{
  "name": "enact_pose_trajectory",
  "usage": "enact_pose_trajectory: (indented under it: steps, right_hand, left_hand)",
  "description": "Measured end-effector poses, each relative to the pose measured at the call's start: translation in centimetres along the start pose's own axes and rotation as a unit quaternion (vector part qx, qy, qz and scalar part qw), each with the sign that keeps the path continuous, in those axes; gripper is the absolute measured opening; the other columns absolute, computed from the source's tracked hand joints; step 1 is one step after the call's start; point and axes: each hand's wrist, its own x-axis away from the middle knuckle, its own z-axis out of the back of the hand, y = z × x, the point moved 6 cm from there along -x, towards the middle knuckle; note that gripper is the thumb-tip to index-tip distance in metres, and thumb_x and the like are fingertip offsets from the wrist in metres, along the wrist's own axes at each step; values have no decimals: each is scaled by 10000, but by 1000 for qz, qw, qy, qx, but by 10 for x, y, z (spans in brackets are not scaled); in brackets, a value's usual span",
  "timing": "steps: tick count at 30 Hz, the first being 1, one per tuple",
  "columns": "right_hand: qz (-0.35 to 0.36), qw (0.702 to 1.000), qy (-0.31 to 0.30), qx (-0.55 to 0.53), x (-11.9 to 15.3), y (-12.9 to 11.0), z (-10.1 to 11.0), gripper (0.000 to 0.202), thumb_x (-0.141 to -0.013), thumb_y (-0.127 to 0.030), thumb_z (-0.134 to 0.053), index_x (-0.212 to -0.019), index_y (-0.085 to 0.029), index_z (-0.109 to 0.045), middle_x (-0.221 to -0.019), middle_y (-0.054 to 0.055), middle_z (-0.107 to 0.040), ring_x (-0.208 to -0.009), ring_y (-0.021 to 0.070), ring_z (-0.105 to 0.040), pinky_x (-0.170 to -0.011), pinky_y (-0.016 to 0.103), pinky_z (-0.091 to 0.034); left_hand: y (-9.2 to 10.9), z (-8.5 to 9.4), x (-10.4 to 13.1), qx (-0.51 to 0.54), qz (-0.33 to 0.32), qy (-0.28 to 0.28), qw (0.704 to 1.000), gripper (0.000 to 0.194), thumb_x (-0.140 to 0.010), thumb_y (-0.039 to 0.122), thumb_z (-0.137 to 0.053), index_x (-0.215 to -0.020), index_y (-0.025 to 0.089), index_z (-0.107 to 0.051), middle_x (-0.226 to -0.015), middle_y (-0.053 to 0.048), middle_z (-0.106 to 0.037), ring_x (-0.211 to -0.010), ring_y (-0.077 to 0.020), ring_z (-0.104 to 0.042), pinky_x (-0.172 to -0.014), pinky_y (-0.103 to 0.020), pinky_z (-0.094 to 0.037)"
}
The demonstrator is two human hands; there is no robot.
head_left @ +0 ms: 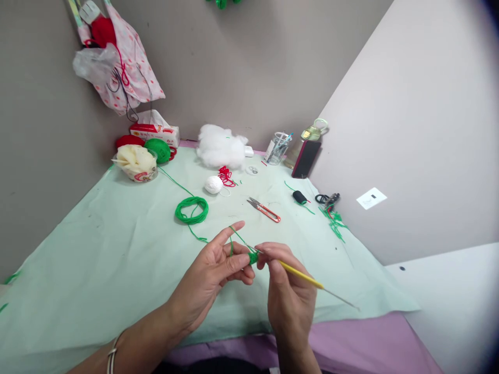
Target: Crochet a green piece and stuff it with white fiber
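on the pale green, cloth-covered desk point(128, 249), most things sit back from the near edge, presumably freeing working room. by the far left corner, a red-and-white cardboard tissue box point(168, 137) holds white tissues point(155, 118); near the far right corner, a clear cylindrical jar point(277, 154) holds slim pen-like sticks point(287, 139). the right hand point(292, 291) grips a yellow-handled metal hook point(301, 273) pen-fashion, probably for fine control. the left hand point(219, 264), index finger raised, seemingly tensioning green yarn point(239, 236), pinches a small green crocheted piece point(253, 257) above the desk, toward its near edge.
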Motion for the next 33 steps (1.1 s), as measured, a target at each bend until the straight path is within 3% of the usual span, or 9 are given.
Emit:
enact_pose_trajectory:
  steps: [6, 10, 13, 23, 28, 31, 33]
  right_hand:
    - [-27, 999, -13, -26, -5, 5, 2, 173, -975, -224, -644, -1031, -284, -796, -880, 30, -657, -770, 157, -609, -659, 303, -491]
    - [-45, 998, -43, -27, -4, 5, 1, 150, -967, -250, -662, -1024, -275, -798, -803, 15, -619, -724, 154, -594, -646, 303, -472]
    - [-62, 995, -57, -45, -4, 6, -1, 150, -974, -289, -659, -1032, -265, -796, -809, 21, -630, -708, 150, -592, -647, 304, -480]
    - [-85, 991, -54, -93, -7, 10, -2, 130, -956, -312, -691, -1006, -273, -805, -725, -6, -601, -659, 131, -561, -631, 282, -438]
    - [-125, 984, -36, -123, -7, 10, -4, 260, -950, -407, -676, -793, -210, -743, -675, -6, -563, -638, 127, -525, -605, 266, -416]
    - [-150, 985, -17, -83, -4, 14, 0, 145, -961, -348, -673, -917, -233, -749, -710, -9, -612, -672, 125, -561, -625, 253, -434]
    - [-130, 991, -20, -33, -3, 13, 1, 104, -961, -303, -682, -1012, -264, -764, -781, -4, -664, -722, 128, -601, -656, 253, -464]
  left_hand:
    - [-1, 5, 0, -53, -4, 10, 999, 709, -897, 253, -765, -1530, 246, -445, -869, 42, -647, -539, -33, -549, -604, -210, -448]
    - [0, 9, 0, -79, -2, 11, 997, 696, -883, 249, -770, -1508, 290, -466, -968, 36, -658, -389, 54, -340, -467, -193, -261]
    - [2, 9, -1, -85, 0, 7, 996, 722, -878, 277, -779, -1520, 295, -448, -954, 34, -650, -385, 57, -286, -435, -202, -162]
    - [1, 11, 0, -98, -3, 5, 995, 728, -902, 278, -753, -1545, 306, -414, -1004, 17, -649, -400, 54, -283, -441, -215, -162]
    - [0, 13, 2, -113, -16, 9, 993, 690, -910, 255, -732, -1530, 313, -435, -989, 30, -635, -420, 42, -294, -451, -214, -186]
    - [-1, 13, 1, -113, -15, 9, 993, 680, -913, 280, -737, -1524, 301, -440, -967, 37, -622, -429, 35, -290, -450, -216, -183]
    - [-1, 13, 0, -109, -13, 5, 994, 679, -912, 290, -745, -1519, 295, -443, -949, 45, -612, -431, 34, -283, -451, -216, -180]
